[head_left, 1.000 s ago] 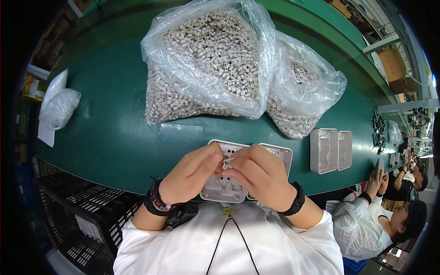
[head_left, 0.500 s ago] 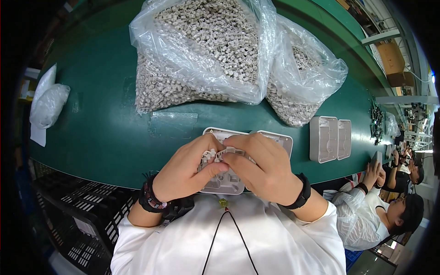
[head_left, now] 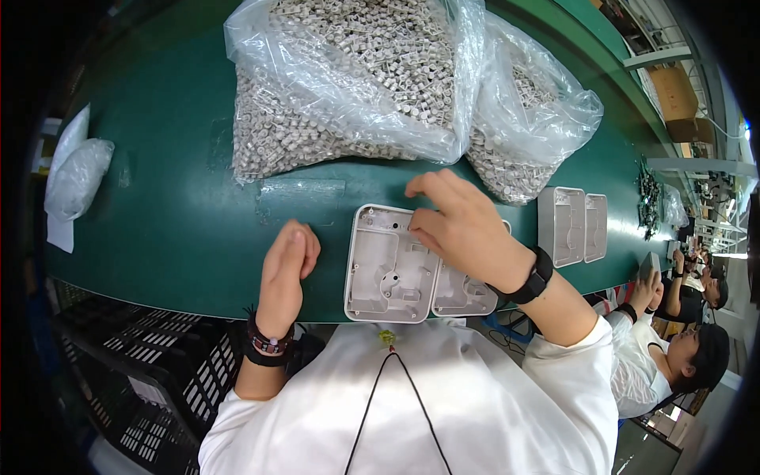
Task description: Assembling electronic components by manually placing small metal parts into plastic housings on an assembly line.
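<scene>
My left hand [head_left: 286,273] is curled closed just above the green table, left of a pale grey plastic housing half [head_left: 355,265]. Whatever its fingers hold, if anything, is hidden. Over the upper right of that housing is my right hand [head_left: 467,233], thumb and forefinger bent and apart, with nothing visible between them. The housing lies with its hollow side up at the table's near edge, showing screw posts and ribs. Beside it on the right sits a second housing half [head_left: 463,297], partly covered by my right hand and wrist.
Beyond my hands stand a large clear bag [head_left: 348,87] and a smaller bag [head_left: 514,119], both full of small whitish plastic parts. Two more housings [head_left: 567,226] rest at the right. A black crate [head_left: 150,380] is below left. Co-workers [head_left: 657,356] sit along the right.
My hands have parted: the left moved left and down, the right moved up and right. The small white parts between them are out of sight, and the housing's inside now shows.
</scene>
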Demonstrator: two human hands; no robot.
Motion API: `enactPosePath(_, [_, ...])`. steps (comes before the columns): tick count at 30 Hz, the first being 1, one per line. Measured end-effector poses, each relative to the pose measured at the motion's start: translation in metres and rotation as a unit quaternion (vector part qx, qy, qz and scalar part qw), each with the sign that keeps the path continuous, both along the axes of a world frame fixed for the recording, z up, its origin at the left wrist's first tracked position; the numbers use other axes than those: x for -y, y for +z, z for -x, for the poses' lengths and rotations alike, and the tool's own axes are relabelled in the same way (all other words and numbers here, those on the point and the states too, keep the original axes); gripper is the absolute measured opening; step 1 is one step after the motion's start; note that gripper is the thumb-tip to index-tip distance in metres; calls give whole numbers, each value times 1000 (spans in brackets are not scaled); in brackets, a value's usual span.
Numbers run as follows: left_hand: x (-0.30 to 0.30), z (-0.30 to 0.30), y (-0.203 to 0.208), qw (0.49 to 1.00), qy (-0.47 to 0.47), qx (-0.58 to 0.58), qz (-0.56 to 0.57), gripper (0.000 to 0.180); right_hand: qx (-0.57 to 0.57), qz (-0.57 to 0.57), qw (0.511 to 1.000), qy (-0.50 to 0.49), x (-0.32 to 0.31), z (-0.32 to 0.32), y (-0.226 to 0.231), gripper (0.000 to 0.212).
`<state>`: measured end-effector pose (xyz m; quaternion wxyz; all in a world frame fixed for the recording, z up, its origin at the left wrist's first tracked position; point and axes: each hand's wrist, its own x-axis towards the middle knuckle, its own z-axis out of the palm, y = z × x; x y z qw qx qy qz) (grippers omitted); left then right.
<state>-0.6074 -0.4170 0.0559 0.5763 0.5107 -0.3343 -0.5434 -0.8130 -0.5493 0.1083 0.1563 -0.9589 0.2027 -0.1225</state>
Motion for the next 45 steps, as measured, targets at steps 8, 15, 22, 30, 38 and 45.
enactPosePath(8, [-8, 5, -10, 998, 26, 55, 4, 22, -85, 29, 995, 53, 6, -12, -8, 6])
enactPosePath(15, [-10, 5, -11, 997, 30, 65, -5, 19, -119, 57, 988, 76, 2, -11, -10, 6])
enactPosePath(22, [-11, 8, -19, 992, 37, 122, -9, 16, -118, 59, 989, 62, 5, 1, 5, 13])
enactPosePath(30, [-6, 16, -7, 976, 18, 217, -29, 13, -121, 14, 991, 53, 2, 10, 4, 19])
enactPosePath(38, [17, 15, 38, 965, 35, 259, -13, 13, -115, 11, 992, 49, 2, 10, 0, 26])
enactPosePath(45, [101, 1, 102, 853, 99, 484, 167, 14, -26, -1, 1000, -11, -12, 34, 28, 38])
